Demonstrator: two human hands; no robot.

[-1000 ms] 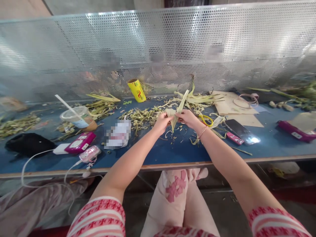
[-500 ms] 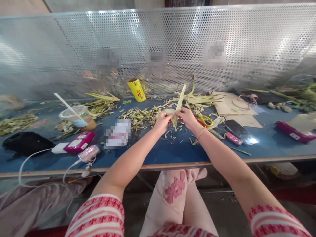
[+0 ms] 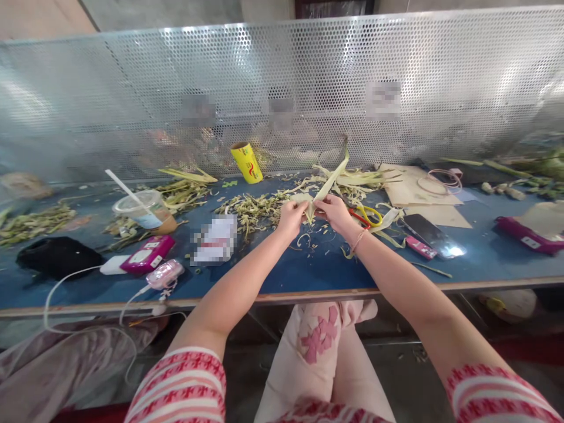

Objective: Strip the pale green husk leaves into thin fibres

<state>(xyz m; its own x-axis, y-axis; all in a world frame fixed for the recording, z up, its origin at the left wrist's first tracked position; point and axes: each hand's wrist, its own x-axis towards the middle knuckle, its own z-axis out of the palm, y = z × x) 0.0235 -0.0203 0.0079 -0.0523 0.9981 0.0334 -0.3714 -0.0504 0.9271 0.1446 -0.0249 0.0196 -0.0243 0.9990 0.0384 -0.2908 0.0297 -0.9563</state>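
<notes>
"Where's the pale leaf [image 3: 326,187]?"

"Between both hands, above the blue table [image 3: 321,276] — the left hand [image 3: 291,217] pinches it, and the right hand [image 3: 335,214] grips it just beside."

"Fingers closed, then?"

"Closed on the leaf, both (some fingertips are hidden)."

"What's around?"

"Leaf shreds [image 3: 258,210] beyond the left hand, scissors [image 3: 360,218] near the right wrist."

"Any writing?"

"The yellow tube [image 3: 247,164] bears a red squiggle and dark print — too small to read. The white packet [image 3: 215,238] is pixelated."
</notes>
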